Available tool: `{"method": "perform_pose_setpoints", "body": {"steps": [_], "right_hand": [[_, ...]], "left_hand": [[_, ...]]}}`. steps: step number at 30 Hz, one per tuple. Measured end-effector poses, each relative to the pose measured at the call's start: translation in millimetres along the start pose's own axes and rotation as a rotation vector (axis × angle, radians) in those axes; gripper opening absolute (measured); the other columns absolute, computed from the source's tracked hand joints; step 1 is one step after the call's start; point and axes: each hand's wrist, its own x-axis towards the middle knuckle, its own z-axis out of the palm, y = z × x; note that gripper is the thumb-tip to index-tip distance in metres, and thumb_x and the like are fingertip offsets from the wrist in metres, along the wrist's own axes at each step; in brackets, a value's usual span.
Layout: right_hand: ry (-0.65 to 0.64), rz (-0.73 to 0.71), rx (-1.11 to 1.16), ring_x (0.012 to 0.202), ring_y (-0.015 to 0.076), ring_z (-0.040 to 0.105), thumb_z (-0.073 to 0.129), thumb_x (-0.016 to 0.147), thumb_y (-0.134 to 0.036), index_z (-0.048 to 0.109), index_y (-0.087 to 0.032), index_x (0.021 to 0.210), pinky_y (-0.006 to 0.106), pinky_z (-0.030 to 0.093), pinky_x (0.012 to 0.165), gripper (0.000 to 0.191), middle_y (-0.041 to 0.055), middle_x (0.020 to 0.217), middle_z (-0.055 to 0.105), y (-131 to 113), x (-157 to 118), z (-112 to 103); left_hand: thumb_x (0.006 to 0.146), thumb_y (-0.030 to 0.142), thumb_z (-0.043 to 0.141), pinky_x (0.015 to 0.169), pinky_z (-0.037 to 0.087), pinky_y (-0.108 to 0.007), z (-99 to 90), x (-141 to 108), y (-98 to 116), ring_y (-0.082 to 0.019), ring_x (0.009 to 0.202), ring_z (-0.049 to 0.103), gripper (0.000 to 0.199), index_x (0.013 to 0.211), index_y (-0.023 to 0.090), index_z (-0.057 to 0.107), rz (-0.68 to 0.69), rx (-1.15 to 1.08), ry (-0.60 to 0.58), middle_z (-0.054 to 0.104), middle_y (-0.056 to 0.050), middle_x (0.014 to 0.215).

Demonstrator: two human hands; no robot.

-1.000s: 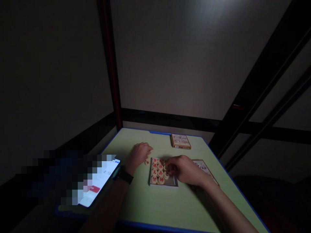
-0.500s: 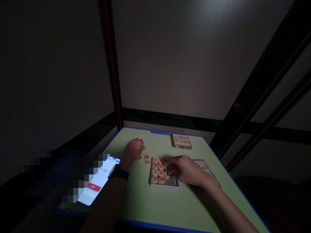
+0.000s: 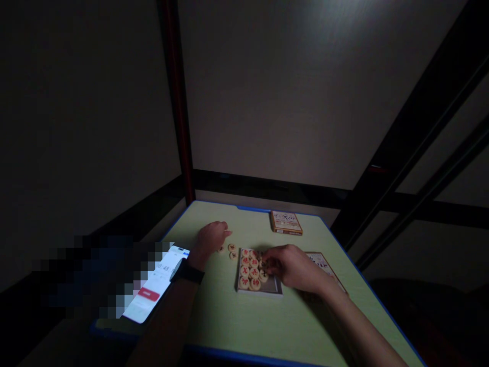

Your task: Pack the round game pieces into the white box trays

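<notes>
My left hand point(image 3: 212, 238), with a dark watch on its wrist, is closed at the fingertips on a pale round Chinese chess piece point(image 3: 228, 233), mostly covered by the fingers. Several loose pieces point(image 3: 232, 247) with dark characters lie on the table just right of it. An open shallow box point(image 3: 273, 288) holds rows of wooden pieces point(image 3: 254, 263), many marked in red, a few in black. Over its right side my right hand point(image 3: 292, 266) reaches in, fingers curled together on a piece among the others; the fingers partly hide that spot.
The light green table point(image 3: 214, 316) has a blue edge. A lit phone point(image 3: 155, 290) lies at its left, a printed box point(image 3: 286, 223) at the back. A printed lid point(image 3: 324, 265) lies partly under my right forearm. Walls rise close behind.
My left hand has shifted slightly right and up, and the piece at its fingertips shows less. My right hand stays at the box with hardly any movement.
</notes>
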Motion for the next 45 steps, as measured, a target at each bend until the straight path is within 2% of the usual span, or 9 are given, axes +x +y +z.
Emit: {"method": "perform_pose_setpoints", "body": {"steps": [8,14,21,25,34,40,45], "right_hand": [[0.014,0.011,0.039,0.066,0.0151,0.062,0.064,0.076,-0.012,0.073,-0.021,0.092,0.024,0.037,0.061,0.021,0.0009,0.075,0.072,-2.1,0.4,-3.3],[0.055,0.01,0.089,0.068,0.0157,0.064,0.063,0.082,-0.017,0.074,-0.02,0.096,0.025,0.042,0.063,0.018,0.0025,0.08,0.073,2.1,0.4,-0.3],[0.074,-0.003,0.088,0.072,0.0157,0.065,0.059,0.084,-0.017,0.073,-0.019,0.092,0.025,0.043,0.066,0.017,0.0032,0.081,0.074,1.7,0.7,-0.2],[0.085,-0.013,0.083,0.074,0.0161,0.066,0.058,0.083,-0.016,0.073,-0.02,0.09,0.025,0.044,0.067,0.018,0.0033,0.082,0.074,2.0,1.2,1.2],[0.096,-0.028,0.074,0.072,0.0166,0.066,0.059,0.084,-0.017,0.074,-0.021,0.089,0.025,0.043,0.066,0.016,0.0031,0.082,0.075,2.9,1.3,2.1],[0.096,-0.022,0.057,0.072,0.0166,0.067,0.059,0.085,-0.018,0.073,-0.021,0.089,0.025,0.043,0.066,0.015,0.003,0.082,0.075,3.0,2.1,3.4],[0.103,-0.031,0.06,0.072,0.0157,0.067,0.059,0.084,-0.017,0.073,-0.022,0.09,0.024,0.044,0.066,0.016,0.0023,0.082,0.075,4.1,2.0,4.2]], "left_hand": [[0.098,0.029,0.042,0.084,0.047,-0.03,-9.5,-0.6,2.9,-0.021,0.101,0.064,0.03,0.103,0.02,0.069,-0.019,-0.008,-0.036,0.071,-0.009,0.109],[0.098,0.026,0.036,0.083,0.047,-0.029,-13.3,-1.5,1.6,-0.021,0.1,0.064,0.035,0.102,0.02,0.07,-0.061,0.021,-0.004,0.071,-0.009,0.109],[0.092,0.031,0.051,0.09,0.046,-0.031,-6.0,-0.5,-0.6,-0.022,0.106,0.063,0.026,0.106,0.021,0.071,0.0,-0.041,-0.042,0.071,-0.008,0.114],[0.088,0.027,0.058,0.091,0.045,-0.031,-2.5,-0.8,-1.7,-0.022,0.107,0.062,0.025,0.109,0.021,0.07,0.0,-0.04,-0.046,0.07,-0.007,0.116],[0.087,0.02,0.058,0.094,0.044,-0.032,1.7,1.1,-4.4,-0.024,0.11,0.061,0.026,0.11,0.018,0.068,0.029,-0.057,-0.052,0.068,-0.009,0.115],[0.085,0.017,0.059,0.097,0.043,-0.033,7.2,2.5,-5.6,-0.024,0.111,0.061,0.032,0.116,0.017,0.066,0.06,-0.122,0.006,0.067,-0.01,0.118],[0.084,0.017,0.059,0.097,0.043,-0.033,13.3,6.3,-7.3,-0.024,0.109,0.062,0.029,0.112,0.016,0.067,0.089,-0.121,0.015,0.069,-0.01,0.114]]}}
